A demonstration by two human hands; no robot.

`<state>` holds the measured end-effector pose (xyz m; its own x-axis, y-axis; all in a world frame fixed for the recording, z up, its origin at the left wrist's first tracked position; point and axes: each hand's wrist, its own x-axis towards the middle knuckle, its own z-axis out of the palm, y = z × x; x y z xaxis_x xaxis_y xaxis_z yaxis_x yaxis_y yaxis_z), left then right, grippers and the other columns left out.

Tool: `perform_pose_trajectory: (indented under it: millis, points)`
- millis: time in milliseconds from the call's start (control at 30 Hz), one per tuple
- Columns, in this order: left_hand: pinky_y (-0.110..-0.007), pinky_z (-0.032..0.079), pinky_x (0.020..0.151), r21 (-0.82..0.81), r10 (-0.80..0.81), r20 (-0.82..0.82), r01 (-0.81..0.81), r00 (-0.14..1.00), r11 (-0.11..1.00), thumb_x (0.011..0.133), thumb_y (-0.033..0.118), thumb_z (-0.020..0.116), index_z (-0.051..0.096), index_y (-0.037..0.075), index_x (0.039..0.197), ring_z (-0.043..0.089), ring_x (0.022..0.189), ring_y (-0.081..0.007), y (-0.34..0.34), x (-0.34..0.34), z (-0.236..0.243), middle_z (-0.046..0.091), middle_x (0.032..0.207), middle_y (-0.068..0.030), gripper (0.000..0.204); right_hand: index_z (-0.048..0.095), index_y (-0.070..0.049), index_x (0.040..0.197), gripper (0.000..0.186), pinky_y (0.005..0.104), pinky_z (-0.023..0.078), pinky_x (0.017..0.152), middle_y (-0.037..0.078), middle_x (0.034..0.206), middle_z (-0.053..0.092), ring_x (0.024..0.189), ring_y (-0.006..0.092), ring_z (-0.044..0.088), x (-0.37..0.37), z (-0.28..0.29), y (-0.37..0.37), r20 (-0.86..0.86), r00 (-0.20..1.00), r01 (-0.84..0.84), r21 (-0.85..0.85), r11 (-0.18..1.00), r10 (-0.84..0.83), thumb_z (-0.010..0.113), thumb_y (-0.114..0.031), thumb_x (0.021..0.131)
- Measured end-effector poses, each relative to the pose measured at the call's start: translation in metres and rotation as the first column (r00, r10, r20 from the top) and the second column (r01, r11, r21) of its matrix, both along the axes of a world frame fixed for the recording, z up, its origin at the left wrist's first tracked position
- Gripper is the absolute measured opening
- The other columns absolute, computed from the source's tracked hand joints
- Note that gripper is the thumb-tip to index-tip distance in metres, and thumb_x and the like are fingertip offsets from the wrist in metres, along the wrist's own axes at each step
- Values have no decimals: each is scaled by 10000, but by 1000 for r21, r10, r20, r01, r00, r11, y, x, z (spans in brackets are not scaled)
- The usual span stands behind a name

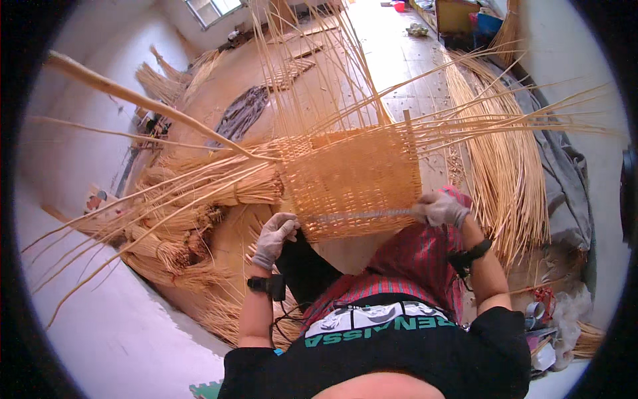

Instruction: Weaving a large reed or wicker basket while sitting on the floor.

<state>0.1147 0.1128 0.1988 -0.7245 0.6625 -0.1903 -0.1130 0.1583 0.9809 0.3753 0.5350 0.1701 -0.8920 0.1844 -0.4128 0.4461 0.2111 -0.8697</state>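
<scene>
A woven wicker basket [349, 173], with long loose rods fanning out from its top and sides, stands in front of me. A thin grey measuring strip [359, 213] lies across the lower part of its near face. My gloved left hand [276, 236] is closed at the basket's lower left corner, by the strip's left end; exactly what its fingertips grip is unclear. My gloved right hand [442, 209] is closed on the strip's right end, at the basket's lower right edge.
Bundles of rods [246, 183] lie at my left, and a long pile [505, 166] on grey cloth [558, 173] at my right. A dark sheet [236, 116] lies on the floor ahead. Bins [488, 26] stand at the back right; white walls flank the space.
</scene>
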Motion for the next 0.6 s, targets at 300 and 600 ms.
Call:
perform_pose_trajectory:
  millis: [300,600]
  points:
    - [-267,509,611,-118,153,-710,-331,688,936,1026,186,592,660,46,1161,619,752,-109,-22,-162,-24,683,898,-1,206,748,-14,921,354,310,514,648,62,744,694,686,134,638,-91,125,12,-345,927,272,343,899,-148,669,-358,938]
    - [-320,629,803,553,93,40,-99,995,827,980,184,666,618,30,1317,703,1000,-197,60,-183,65,702,1175,-107,374,757,-26,990,408,392,542,722,140,767,716,738,252,693,-164,176,-11,-212,976,134,418,899,-47,680,-418,906]
